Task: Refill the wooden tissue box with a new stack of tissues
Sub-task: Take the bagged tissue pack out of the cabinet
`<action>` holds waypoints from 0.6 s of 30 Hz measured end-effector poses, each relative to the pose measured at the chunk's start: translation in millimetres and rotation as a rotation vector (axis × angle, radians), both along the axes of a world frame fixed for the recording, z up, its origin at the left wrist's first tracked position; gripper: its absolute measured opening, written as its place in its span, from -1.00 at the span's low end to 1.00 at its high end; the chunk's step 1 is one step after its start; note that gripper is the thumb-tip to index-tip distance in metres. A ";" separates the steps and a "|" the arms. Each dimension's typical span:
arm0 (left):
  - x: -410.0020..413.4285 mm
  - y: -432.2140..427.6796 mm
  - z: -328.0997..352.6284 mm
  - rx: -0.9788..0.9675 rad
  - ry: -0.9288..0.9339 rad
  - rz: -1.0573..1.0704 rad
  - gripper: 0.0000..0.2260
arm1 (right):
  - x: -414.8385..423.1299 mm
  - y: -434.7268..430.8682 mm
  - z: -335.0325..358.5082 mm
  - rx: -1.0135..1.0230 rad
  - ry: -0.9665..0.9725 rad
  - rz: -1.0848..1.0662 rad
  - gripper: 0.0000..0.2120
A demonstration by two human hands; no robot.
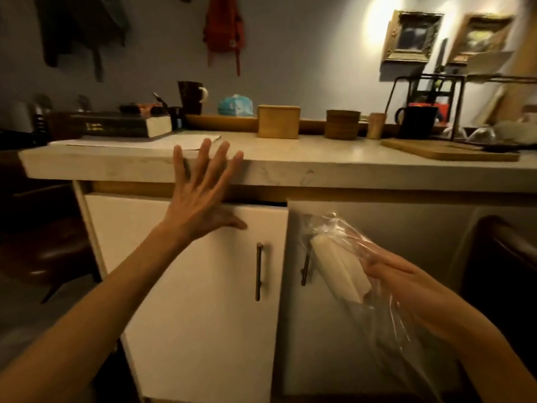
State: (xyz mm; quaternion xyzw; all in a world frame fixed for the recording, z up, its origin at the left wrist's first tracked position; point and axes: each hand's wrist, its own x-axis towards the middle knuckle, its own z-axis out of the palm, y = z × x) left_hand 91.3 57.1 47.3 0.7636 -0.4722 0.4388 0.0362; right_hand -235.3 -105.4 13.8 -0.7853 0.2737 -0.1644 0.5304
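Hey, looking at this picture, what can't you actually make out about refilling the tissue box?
Head view only:
- Wooden tissue box: its top faces away, so slot and fill level are hidden.
- Tissue stack: crinkled plastic bag and the right hand veil it.
- Left hand: contact with the cabinet door unclear.

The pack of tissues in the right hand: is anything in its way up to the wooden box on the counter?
Nothing visible blocks it. The tissue pack, in the right hand, is below the counter edge; the wooden tissue box stands above with bare counter before it. The open left hand is off to the side.
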 end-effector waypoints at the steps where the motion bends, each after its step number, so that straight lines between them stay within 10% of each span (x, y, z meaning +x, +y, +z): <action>1: 5.0 -3.4 -0.9 -0.012 -0.004 -0.007 0.22 | 3.2 -1.0 -2.5 -0.016 -0.003 -0.002 -0.73; 11: 7.9 -6.3 -10.0 -0.081 0.057 -0.035 -0.08 | 33.7 15.9 31.9 0.357 0.154 0.003 -0.59; 14: -12.5 6.5 8.3 0.026 0.225 -0.024 -0.14 | 36.5 29.7 82.8 0.527 0.261 0.032 -0.81; 18: -46.1 26.9 64.8 0.218 0.598 -0.041 -0.28 | 38.6 50.2 169.4 1.035 0.130 0.100 -0.51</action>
